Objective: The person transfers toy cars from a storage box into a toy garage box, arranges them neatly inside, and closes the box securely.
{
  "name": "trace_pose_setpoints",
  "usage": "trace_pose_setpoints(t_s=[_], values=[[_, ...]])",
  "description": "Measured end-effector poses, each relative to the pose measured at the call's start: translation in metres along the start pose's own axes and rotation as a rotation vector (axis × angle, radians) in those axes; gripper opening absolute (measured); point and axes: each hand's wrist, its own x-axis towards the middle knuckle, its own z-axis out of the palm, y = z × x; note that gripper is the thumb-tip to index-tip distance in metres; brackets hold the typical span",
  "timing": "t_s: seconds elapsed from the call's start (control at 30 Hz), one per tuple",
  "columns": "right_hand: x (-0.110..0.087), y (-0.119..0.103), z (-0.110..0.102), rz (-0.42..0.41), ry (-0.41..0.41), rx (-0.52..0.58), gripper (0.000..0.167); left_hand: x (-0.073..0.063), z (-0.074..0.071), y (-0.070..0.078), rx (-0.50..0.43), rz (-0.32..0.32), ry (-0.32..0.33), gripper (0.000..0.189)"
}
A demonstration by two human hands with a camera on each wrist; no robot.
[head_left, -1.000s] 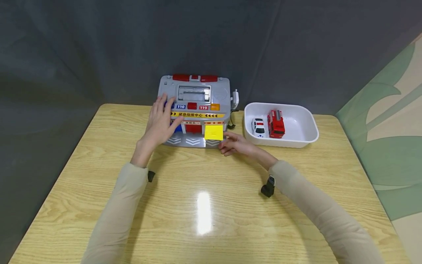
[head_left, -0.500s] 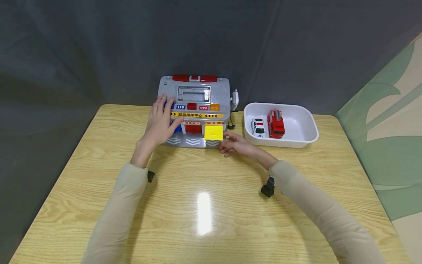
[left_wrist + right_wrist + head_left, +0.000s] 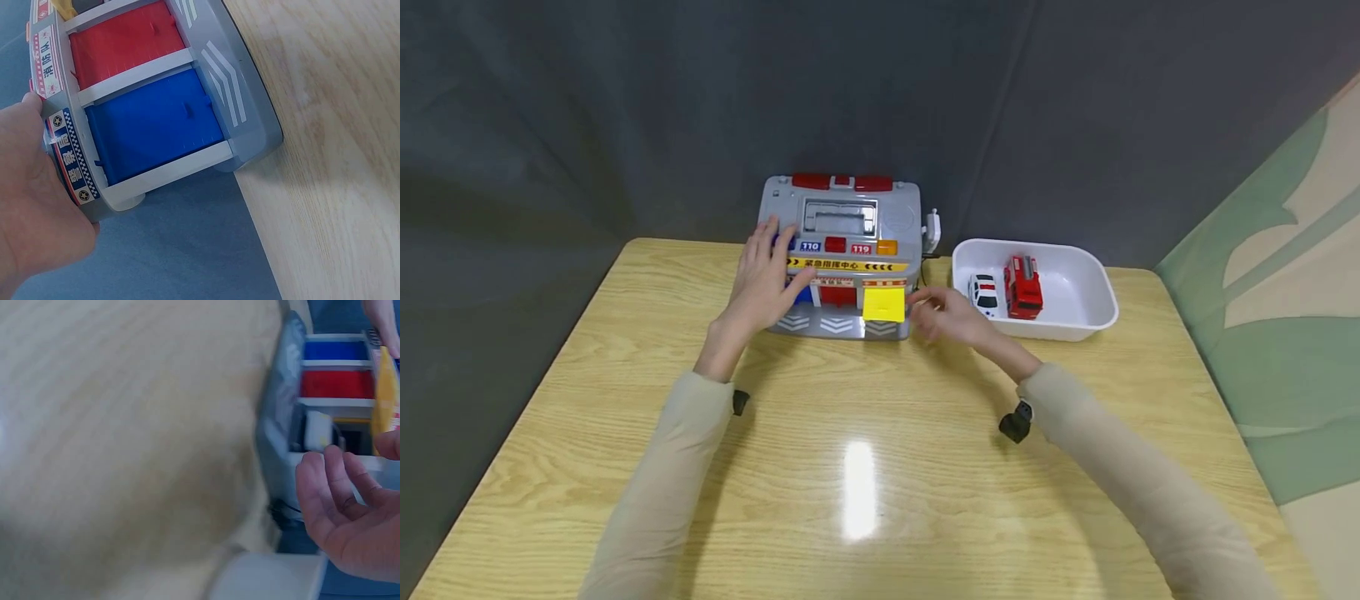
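Observation:
A grey toy emergency station (image 3: 898, 220) stands at the table's back edge. My left hand (image 3: 758, 287) rests with spread fingers on the left side of its roof. In the left wrist view the blue door (image 3: 153, 125) and red door (image 3: 128, 45) are down. The yellow door (image 3: 883, 305) is swung up, and a small white toy vehicle (image 3: 317, 430) sits in the bay beneath it. Just right of that bay is my right hand (image 3: 953, 318), its fingers loosely bent around nothing. In the right wrist view its fingertips overlap the bay's opening.
Right of the station is a white bin (image 3: 1078, 293) with a white toy car (image 3: 983, 293) and a red fire truck (image 3: 1023, 287) inside. A white part (image 3: 932, 232) juts from the station's right side, near a black cord (image 3: 922, 273). Dark cloth (image 3: 850, 83) hangs behind.
My right hand has drawn slightly right and up from the station's front right corner, its fingers loosening. The left hand has stayed on the roof. The head view has tilted slightly.

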Motion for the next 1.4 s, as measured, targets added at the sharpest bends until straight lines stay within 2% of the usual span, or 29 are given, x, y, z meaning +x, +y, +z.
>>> trace_pose_setpoints(t_s=[0.17, 0.27, 0.4, 0.57, 0.7, 0.8, 1.17, 1.4], values=[[-0.002, -0.026, -0.015, 0.005, 0.093, -0.192, 0.029, 0.000, -0.001, -0.003, 0.009, 0.008, -0.015, 0.073], [0.001, -0.042, -0.020, -0.073, 0.147, -0.303, 0.021, -0.001, -0.002, -0.005, 0.012, 0.006, -0.016, 0.072], [0.009, -0.060, -0.018, -0.212, 0.194, -0.375, 0.017, -0.002, -0.003, -0.006, 0.014, 0.005, -0.009, 0.072], [0.019, -0.075, -0.009, -0.308, 0.213, -0.487, 0.032, 0.000, -0.002, -0.005, 0.017, 0.006, -0.009, 0.072], [0.023, -0.080, -0.002, -0.298, 0.220, -0.588, 0.050, 0.001, -0.001, -0.004, 0.021, 0.004, -0.010, 0.073], [0.025, -0.079, 0.002, -0.279, 0.226, -0.656, 0.057, 0.001, -0.001, -0.002, 0.020, 0.004, -0.012, 0.073], [0.037, -0.073, 0.011, -0.250, 0.166, -0.760, 0.071, 0.000, -0.001, -0.002, 0.022, -0.002, -0.014, 0.073], [0.044, -0.078, 0.026, -0.264, 0.176, -1.028, 0.085, -0.001, -0.003, -0.001, 0.017, -0.010, -0.016, 0.073]])
